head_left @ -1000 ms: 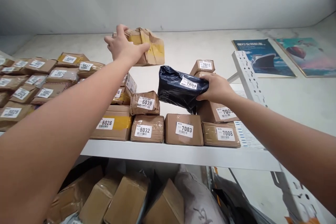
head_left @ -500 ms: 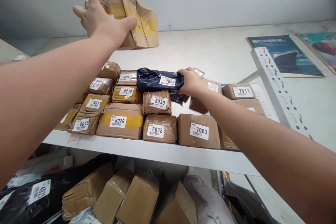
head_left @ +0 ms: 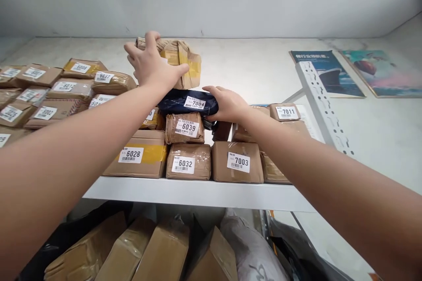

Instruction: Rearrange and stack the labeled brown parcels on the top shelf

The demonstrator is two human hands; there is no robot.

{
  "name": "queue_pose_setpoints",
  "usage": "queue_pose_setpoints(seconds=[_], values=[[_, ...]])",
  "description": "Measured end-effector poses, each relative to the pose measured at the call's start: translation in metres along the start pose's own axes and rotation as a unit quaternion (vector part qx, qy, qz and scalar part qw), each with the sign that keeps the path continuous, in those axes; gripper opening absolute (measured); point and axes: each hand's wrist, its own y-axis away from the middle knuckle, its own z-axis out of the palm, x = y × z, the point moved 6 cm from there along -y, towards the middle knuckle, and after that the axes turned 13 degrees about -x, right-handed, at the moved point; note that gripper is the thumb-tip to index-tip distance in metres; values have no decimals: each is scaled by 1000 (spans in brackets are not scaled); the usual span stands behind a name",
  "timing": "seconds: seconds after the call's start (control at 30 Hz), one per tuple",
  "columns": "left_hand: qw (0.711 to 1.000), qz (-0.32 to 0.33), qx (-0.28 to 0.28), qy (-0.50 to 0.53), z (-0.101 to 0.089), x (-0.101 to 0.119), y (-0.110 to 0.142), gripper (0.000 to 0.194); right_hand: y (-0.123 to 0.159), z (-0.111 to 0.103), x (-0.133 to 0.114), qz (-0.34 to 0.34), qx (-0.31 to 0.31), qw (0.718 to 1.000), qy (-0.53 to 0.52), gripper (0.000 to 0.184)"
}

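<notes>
Up at the stack's top, my left hand [head_left: 153,63] grips a crumpled cardboard box [head_left: 190,69] with yellow tape, thumb along its side and fingers over its far edge. Just beneath is a dark blue plastic parcel [head_left: 173,103] labelled 7004; whether the box touches it I cannot tell. My right hand [head_left: 226,104] is closed round the right end of this parcel. The parcel lies over a taped box labelled 6039 [head_left: 183,134], which rests on box 6032 [head_left: 187,175]. Box 7003 [head_left: 220,162] stands to their right, under my right forearm.
Labelled boxes [head_left: 70,90] are stacked along the left of the white shelf [head_left: 198,191]. Box 7011 [head_left: 275,112] sits at right, near a perforated metal upright [head_left: 321,101]. Larger cartons [head_left: 163,250] and a grey bag [head_left: 249,246] fill the shelf below. Posters [head_left: 343,79] hang behind.
My left hand has brought the crumpled box down, close above the blue parcel. My right hand stays on the parcel's end. The view has turned left, showing more stacked boxes there.
</notes>
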Motion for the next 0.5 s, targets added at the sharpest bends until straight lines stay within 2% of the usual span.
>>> queue_pose_setpoints(seconds=[0.13,0.27,0.37,0.43,0.5], values=[[999,37,-35,-1,8,7,-4,73,8,-3,-4,13,1,999,46,96],[997,14,-74,19,14,6,-17,73,12,-6,9,55,-21,998,38,112],[996,-2,-87,27,24,6,-32,74,8,-3,37,150,-98,984,5,118],[996,-6,-84,26,35,9,-41,73,3,4,52,192,-182,964,-18,110],[997,-14,-69,17,46,14,-46,75,-2,11,59,189,-242,951,-23,93]])
